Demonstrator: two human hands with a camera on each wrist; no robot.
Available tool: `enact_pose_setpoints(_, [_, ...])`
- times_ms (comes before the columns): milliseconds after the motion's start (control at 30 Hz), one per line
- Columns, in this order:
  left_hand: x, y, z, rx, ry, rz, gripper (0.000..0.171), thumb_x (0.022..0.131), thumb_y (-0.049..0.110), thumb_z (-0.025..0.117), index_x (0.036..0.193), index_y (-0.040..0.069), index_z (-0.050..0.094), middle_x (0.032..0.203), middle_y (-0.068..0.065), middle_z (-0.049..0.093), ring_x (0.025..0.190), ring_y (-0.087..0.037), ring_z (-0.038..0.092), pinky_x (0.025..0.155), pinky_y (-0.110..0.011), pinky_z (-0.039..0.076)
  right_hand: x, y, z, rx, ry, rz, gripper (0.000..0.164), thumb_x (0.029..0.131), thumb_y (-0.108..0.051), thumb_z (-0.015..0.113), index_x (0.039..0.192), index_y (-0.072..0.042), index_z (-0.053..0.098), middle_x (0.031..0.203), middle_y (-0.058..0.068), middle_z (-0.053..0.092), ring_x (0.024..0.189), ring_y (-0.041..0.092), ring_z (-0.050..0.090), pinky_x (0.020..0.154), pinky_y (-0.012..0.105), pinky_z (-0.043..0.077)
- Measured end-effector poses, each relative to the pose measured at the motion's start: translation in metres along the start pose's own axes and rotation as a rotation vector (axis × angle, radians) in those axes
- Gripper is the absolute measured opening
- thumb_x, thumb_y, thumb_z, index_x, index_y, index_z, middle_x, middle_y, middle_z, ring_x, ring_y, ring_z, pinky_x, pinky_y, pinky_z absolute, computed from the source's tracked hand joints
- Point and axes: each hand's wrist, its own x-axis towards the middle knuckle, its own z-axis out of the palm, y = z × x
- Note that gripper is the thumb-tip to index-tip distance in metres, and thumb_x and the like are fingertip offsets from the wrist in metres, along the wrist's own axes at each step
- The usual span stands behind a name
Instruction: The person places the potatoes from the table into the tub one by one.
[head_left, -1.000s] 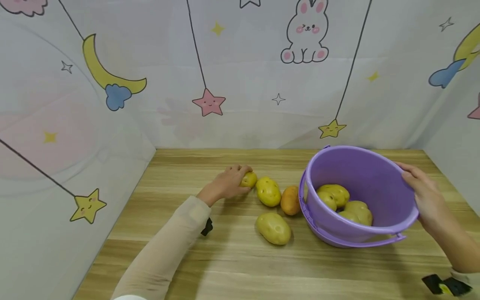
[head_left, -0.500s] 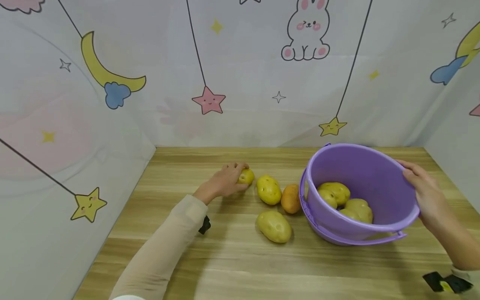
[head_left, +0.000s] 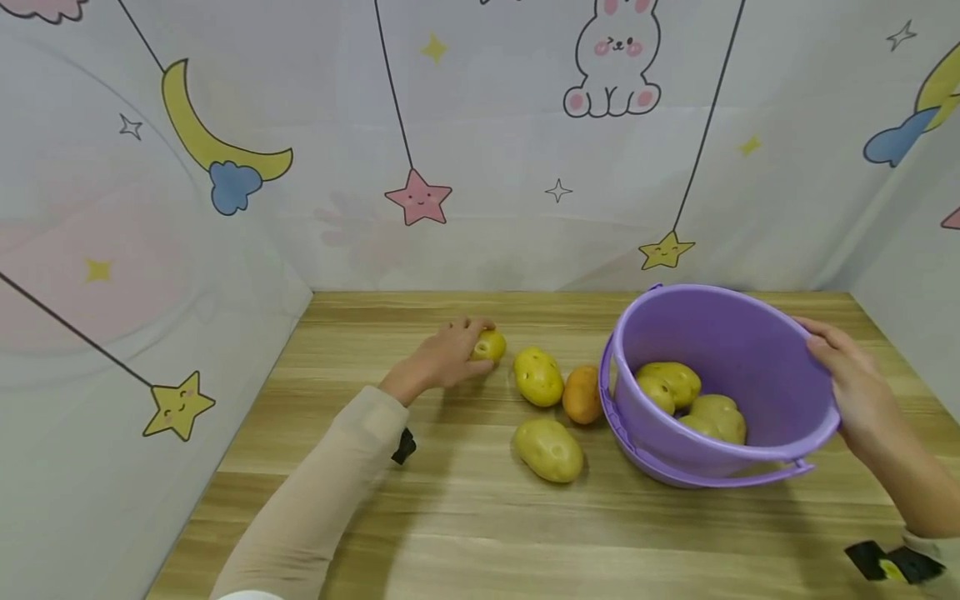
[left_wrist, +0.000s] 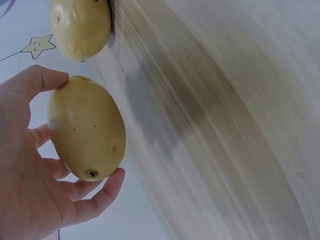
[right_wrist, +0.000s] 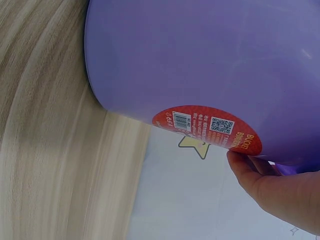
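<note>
With thumb and curled fingers, my left hand [head_left: 444,358] grips a small yellow potato [left_wrist: 87,130] low over the left side of the table. To its right sit a second yellow potato [head_left: 537,377], an orange-brown potato [head_left: 582,395] and, nearer me, a paler oval potato [head_left: 548,450]. A purple bucket [head_left: 772,367] leans on the right, its mouth tipped toward me, with several potatoes [head_left: 667,385] inside. My right hand [head_left: 858,387] grips its right rim, thumb inside and fingers outside against the wall. The fingers also show below a red label [right_wrist: 210,127] in the right wrist view.
The wood-grain table [head_left: 480,533] is bounded by white cloth walls [head_left: 487,108] printed with stars, a moon and a rabbit. The bucket's purple handle [head_left: 720,482] hangs down around its front, and its left side stands close to the orange-brown potato.
My left hand has drawn its potato slightly left, widening the gap to the neighbouring yellow one. My right hand keeps hold of the bucket, which stays put. The head view has tilted slightly down.
</note>
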Motion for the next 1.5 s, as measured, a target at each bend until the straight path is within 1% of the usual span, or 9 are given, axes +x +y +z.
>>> enact_pose_setpoints(267, [-0.001,0.003,-0.008,-0.024,0.021,0.018,0.061,0.098,0.038,0.058,0.15,0.013,0.036,0.141,-0.023,0.043,0.121,-0.04,0.047,0.09,-0.052,0.047,0.0,0.0,-0.001,-0.002,-0.008,-0.006,0.042,0.107,-0.003,0.034,0.121,-0.021,0.069,0.108,-0.007,0.069,0.083,0.009,0.069,0.063,0.022,0.055])
enact_pose_setpoints(467, [-0.002,0.007,-0.015,-0.019,0.032,0.03,0.06,0.099,0.038,0.058,0.149,0.013,0.037,0.139,-0.022,0.045,0.118,-0.036,0.048,0.089,-0.049,0.048,0.0,0.0,-0.001,-0.011,-0.008,0.005,0.041,0.107,-0.005,0.035,0.121,-0.022,0.069,0.108,-0.007,0.069,0.083,0.01,0.069,0.063,0.023,0.055])
enact_pose_setpoints(733, [-0.002,0.014,-0.022,-0.019,0.052,0.07,0.059,0.099,0.037,0.059,0.149,0.013,0.038,0.142,-0.022,0.044,0.121,-0.038,0.046,0.096,-0.05,0.044,0.0,0.001,0.0,0.009,-0.01,0.0,0.042,0.107,-0.004,0.034,0.121,-0.021,0.069,0.105,-0.004,0.07,0.081,0.01,0.069,0.063,0.023,0.055])
enact_pose_setpoints(933, [-0.001,0.02,-0.026,-0.014,0.064,0.1,0.059,0.099,0.038,0.058,0.148,0.013,0.038,0.141,-0.022,0.045,0.12,-0.038,0.047,0.096,-0.049,0.043,-0.001,0.0,-0.001,-0.005,-0.005,0.002,0.041,0.107,-0.004,0.035,0.122,-0.022,0.069,0.105,-0.005,0.07,0.081,0.01,0.069,0.062,0.023,0.055])
enact_pose_setpoints(1067, [0.0,0.028,-0.03,-0.001,0.081,0.136,0.058,0.099,0.037,0.059,0.148,0.013,0.039,0.141,-0.021,0.045,0.118,-0.035,0.048,0.097,-0.047,0.043,0.0,0.0,-0.001,-0.007,-0.006,0.0,0.041,0.107,-0.004,0.035,0.122,-0.021,0.069,0.106,-0.005,0.07,0.082,0.01,0.069,0.062,0.024,0.055])
enact_pose_setpoints(1233, [-0.001,0.041,-0.037,0.029,0.092,0.177,0.059,0.099,0.04,0.058,0.148,0.014,0.039,0.142,-0.02,0.045,0.122,-0.035,0.047,0.1,-0.047,0.041,-0.002,0.0,-0.001,-0.02,0.0,-0.002,0.04,0.107,-0.005,0.035,0.122,-0.022,0.068,0.106,-0.006,0.069,0.082,0.01,0.068,0.062,0.023,0.055])
enact_pose_setpoints(1433, [-0.003,0.058,-0.045,0.029,0.089,0.194,0.06,0.098,0.039,0.059,0.15,0.017,0.038,0.142,-0.016,0.044,0.12,-0.032,0.046,0.09,-0.046,0.047,-0.002,0.001,-0.001,-0.042,0.006,-0.009,0.039,0.107,-0.005,0.036,0.122,-0.022,0.068,0.106,-0.006,0.069,0.083,0.009,0.068,0.063,0.022,0.054])
enact_pose_setpoints(1500, [-0.003,0.063,-0.047,0.039,0.094,0.209,0.061,0.098,0.039,0.059,0.15,0.017,0.037,0.142,-0.016,0.044,0.118,-0.032,0.047,0.088,-0.046,0.047,-0.002,0.001,-0.001,-0.04,0.007,-0.006,0.04,0.107,-0.005,0.035,0.122,-0.022,0.068,0.106,-0.006,0.069,0.082,0.009,0.068,0.063,0.022,0.055])
